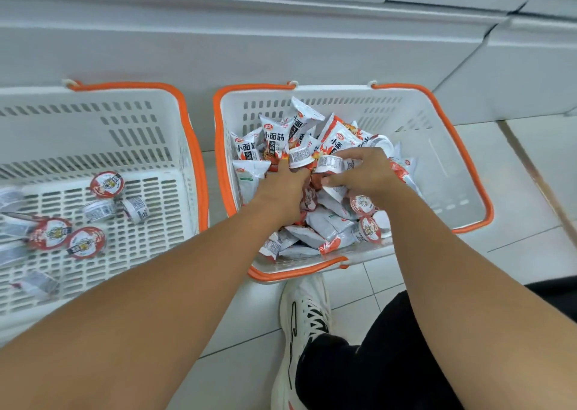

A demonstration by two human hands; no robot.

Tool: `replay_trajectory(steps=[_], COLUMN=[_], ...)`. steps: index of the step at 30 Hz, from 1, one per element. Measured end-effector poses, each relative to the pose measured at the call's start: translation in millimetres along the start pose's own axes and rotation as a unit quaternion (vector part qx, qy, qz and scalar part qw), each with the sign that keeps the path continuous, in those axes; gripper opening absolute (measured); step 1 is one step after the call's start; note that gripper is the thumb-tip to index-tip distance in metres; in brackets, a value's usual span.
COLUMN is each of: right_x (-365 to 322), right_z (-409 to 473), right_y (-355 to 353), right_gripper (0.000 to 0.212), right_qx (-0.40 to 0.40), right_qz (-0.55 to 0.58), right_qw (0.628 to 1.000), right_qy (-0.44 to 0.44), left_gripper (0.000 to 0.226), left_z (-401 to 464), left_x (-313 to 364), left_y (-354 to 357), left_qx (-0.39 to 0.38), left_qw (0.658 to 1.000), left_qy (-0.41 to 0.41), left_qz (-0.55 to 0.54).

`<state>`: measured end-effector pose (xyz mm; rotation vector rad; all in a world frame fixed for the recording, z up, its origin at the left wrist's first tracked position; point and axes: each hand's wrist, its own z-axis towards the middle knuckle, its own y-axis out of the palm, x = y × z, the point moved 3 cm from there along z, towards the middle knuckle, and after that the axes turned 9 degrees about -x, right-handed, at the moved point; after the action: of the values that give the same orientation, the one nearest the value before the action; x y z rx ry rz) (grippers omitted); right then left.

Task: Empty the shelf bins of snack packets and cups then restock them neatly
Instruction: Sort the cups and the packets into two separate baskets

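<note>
Shoe: a white trainer (304,331) and a black trouser leg sit nearest, at 6 o'clock on the tiled floor (530,244).
Arms: both bare forearms reach away toward 12 o'clock into the right basket (462,172).
Left hand: the left hand (282,184) is curled down into the heap, fingers around a small cup (300,157) at its 1 o'clock.
Right hand: the right hand (363,170) grips another cup (332,163) lying on its side, long axis running 9 to 3 o'clock.
Key relation: more cups (363,205) lie just under the right wrist, at its 6 o'clock; the right hand is nearer them.
Packets: snack packets (274,138) pile up beyond the fingers, toward 11 o'clock.
Left basket: the left basket (93,128), at 9 o'clock, holds several sorted cups (107,184), well apart from both hands.
Judgement: cups look to be going left next.
</note>
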<state>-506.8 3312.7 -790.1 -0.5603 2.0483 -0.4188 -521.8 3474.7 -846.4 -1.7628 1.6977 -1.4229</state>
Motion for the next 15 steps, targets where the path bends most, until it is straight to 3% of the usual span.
replay_trajectory(steps=[4,8,12,15], right_x=[-10.1,-18.4,-63.5,-110.1], right_z=[0.1,-1.3,-1.6,-3.7], right_y=[-7.2,-1.2,-8.6,-3.1], right_gripper=[0.048,0.056,0.03,0.049], right_qx=[0.012,-0.024,-0.064,-0.137], right_qz=[0.105,0.263,0.397,0.402], right_qw=[0.994,0.963,0.914,0.899], right_qy=[0.037,0.045,-0.049,-0.111], left_gripper=[0.054,0.036,0.023,0.016], left_z=[-5.4,-11.8,-42.1,-80.3], left_x=[0.6,2.0,-20.0,-69.0], left_y=[4.3,-8.6,-67.4,-124.6], left_qx=[-0.009,0.076,0.22,0.296], left_qw=[1.0,0.987,0.927,0.887], left_qy=[0.019,0.041,0.053,0.019], left_qz=[-0.019,-0.134,-0.299,-0.355])
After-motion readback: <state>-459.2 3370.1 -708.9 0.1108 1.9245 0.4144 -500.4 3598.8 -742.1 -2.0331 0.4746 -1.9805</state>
